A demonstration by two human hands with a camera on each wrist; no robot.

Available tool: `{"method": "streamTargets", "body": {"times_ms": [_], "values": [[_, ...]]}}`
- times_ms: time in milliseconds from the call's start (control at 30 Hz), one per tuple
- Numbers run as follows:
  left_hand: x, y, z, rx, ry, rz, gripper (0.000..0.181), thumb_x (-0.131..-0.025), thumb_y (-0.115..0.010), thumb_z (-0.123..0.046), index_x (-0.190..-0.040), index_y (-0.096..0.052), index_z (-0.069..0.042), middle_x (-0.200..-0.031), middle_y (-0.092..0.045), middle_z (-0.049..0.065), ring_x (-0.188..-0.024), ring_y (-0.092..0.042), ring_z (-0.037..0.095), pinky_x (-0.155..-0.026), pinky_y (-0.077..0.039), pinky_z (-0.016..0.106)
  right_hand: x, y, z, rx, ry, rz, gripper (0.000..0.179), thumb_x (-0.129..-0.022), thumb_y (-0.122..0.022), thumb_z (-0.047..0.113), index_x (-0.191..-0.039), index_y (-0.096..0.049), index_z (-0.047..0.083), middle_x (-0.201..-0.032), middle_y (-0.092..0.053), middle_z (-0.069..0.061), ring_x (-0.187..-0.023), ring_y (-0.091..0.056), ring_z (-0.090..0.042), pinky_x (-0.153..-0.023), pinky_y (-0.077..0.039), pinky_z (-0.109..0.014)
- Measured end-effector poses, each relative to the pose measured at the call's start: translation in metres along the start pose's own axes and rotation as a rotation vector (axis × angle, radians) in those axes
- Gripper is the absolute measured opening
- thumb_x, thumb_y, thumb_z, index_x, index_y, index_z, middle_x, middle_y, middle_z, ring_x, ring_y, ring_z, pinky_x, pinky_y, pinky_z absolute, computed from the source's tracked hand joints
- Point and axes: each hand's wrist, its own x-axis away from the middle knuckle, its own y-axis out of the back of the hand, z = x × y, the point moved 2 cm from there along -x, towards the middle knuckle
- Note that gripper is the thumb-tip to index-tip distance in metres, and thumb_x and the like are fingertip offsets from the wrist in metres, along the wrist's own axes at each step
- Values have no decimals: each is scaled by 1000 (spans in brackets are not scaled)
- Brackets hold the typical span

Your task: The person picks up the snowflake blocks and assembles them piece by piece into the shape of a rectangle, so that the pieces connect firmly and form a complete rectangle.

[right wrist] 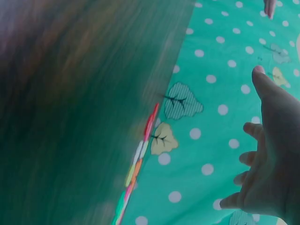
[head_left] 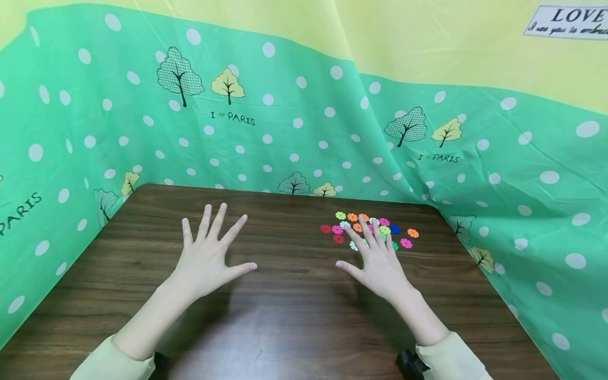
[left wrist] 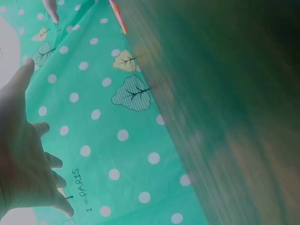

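Note:
My left hand (head_left: 206,264) is spread wide above the left half of the dark wooden table (head_left: 285,316), holding nothing. In the left wrist view the same hand (left wrist: 33,164) shows with its fingers apart. On the right, my right hand (head_left: 382,266) also has its fingers spread and nothing in them. Its fingertips overlap a loose cluster of small flower-shaped pieces in the head view, including a red piece (head_left: 325,228), a blue piece (head_left: 395,229) and an orange piece (head_left: 412,233). Several pieces are partly hidden behind those fingers. The right wrist view shows this hand (right wrist: 267,164) raised over the tabletop.
A green and yellow curtain (head_left: 266,137) with white dots and printed trees hangs behind the table and along both sides. Dark wrist straps (head_left: 412,364) show at the sleeve cuffs (head_left: 451,359). The coloured pieces lie near the table's far right corner.

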Motion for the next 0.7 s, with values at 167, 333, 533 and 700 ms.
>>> {"method": "streamTargets", "body": {"times_ms": [167, 333, 533, 700], "values": [[-15, -1, -10, 4, -35, -11, 94, -74, -45, -82, -150, -8, -41, -159, 6, 7, -143, 15, 31, -106, 13, 65, -4, 2, -11, -17, -3, -27, 87, -81, -54, 69, -151, -22, 28, -159, 2, -1, -145, 7, -28, -112, -8, -60], [-32, -4, -22, 22, -73, -36, 93, -75, -43, -82, -150, -9, -39, -159, 6, 6, -144, 13, 30, -107, 12, 64, -12, 2, -20, -17, 10, -67, 86, -81, -56, 67, -150, -22, 29, -160, 1, -1, -146, 4, -30, -110, -12, -62], [-54, -14, -35, 58, -101, -50, 91, -78, -42, -79, -151, -13, -34, -159, 0, 8, -145, 6, 33, -109, 4, 64, -23, -2, -33, 2, 30, -97, 86, -81, -59, 63, -151, -22, 28, -160, -3, -1, -146, 2, -28, -111, -14, -60], [-73, -32, -44, 90, -110, -33, 91, -79, -43, -78, -151, -10, -34, -159, 0, 7, -145, 7, 31, -110, 4, 62, -30, -10, -48, -35, 83, -91, 84, -81, -62, 60, -149, -29, 22, -159, -7, -2, -146, -3, -28, -111, -17, -59]]}}
